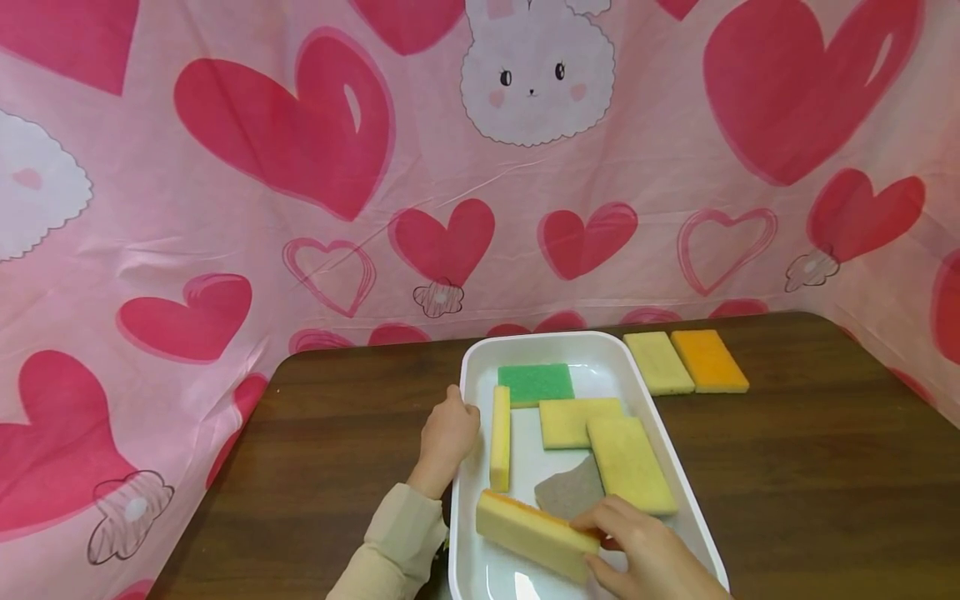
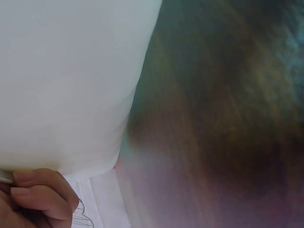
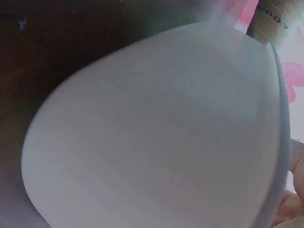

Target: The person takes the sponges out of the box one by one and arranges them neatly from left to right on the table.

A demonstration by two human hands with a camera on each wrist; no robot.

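Observation:
A white tray [image 1: 540, 337] stands on the brown table. At its left rim my left hand [image 1: 448, 433] grips the edge, its fingers [image 2: 45, 194] curled at the rim in the left wrist view. My right hand [image 1: 647, 548] pinches the right end of a yellow-and-orange sponge [image 1: 528, 533], held on its long edge at the tray's near end. Inside, a yellow sponge [image 1: 500, 442] stands on edge by the left wall. A green-topped sponge [image 1: 535, 382], two yellow sponges [image 1: 566, 425] and a grey piece [image 1: 572, 492] lie there too. One yellow sponge partly covers the grey piece.
Outside the tray's far right corner, a pale yellow sponge [image 1: 658, 363] and an orange-topped sponge [image 1: 709, 362] lie side by side on the table [image 1: 810, 467]. A pink heart-patterned cloth [image 1: 450, 167] hangs behind. The tray's outer wall [image 3: 152, 133] fills much of the right wrist view.

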